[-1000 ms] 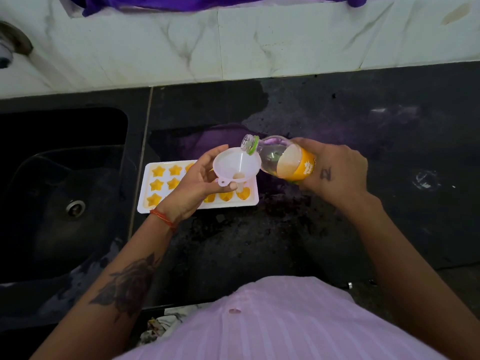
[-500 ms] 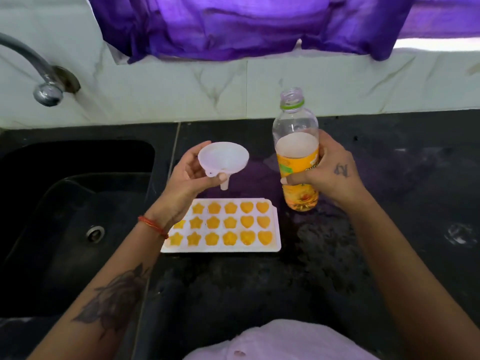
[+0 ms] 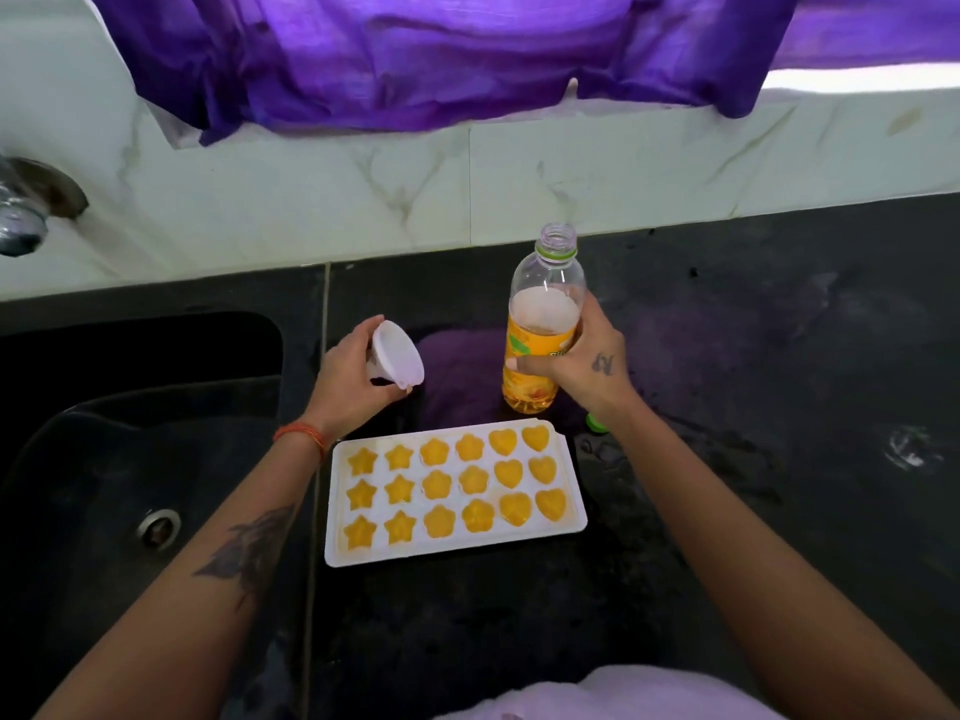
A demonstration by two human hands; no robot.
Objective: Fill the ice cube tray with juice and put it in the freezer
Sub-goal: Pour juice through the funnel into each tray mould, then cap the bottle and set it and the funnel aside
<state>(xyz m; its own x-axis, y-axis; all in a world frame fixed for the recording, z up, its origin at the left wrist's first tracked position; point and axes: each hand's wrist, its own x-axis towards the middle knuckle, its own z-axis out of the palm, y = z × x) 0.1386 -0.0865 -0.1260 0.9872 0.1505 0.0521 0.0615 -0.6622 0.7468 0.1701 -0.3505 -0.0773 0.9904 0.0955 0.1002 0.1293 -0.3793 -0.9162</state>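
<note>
A white ice cube tray [image 3: 571, 491] lies on the black counter, its star, flower and heart cells filled with orange juice. Behind it an uncapped juice bottle [image 3: 540, 324] stands upright on the counter, about half full, with my right hand [image 3: 582, 366] wrapped around its body. My left hand [image 3: 348, 376] holds a white funnel [image 3: 397, 358] tipped on its side, low over the counter, left of the bottle and behind the tray's left end.
A dark sink [image 3: 130, 459] with a drain sits at the left, a metal tap [image 3: 23, 215] above it. A green bottle cap [image 3: 597, 423] lies by my right wrist. A purple cloth [image 3: 441, 59] hangs over the marble backsplash.
The bottle went from tilted over the funnel to standing upright on the counter. My left hand carried the funnel off the tray, back and left, and turned it on its side.
</note>
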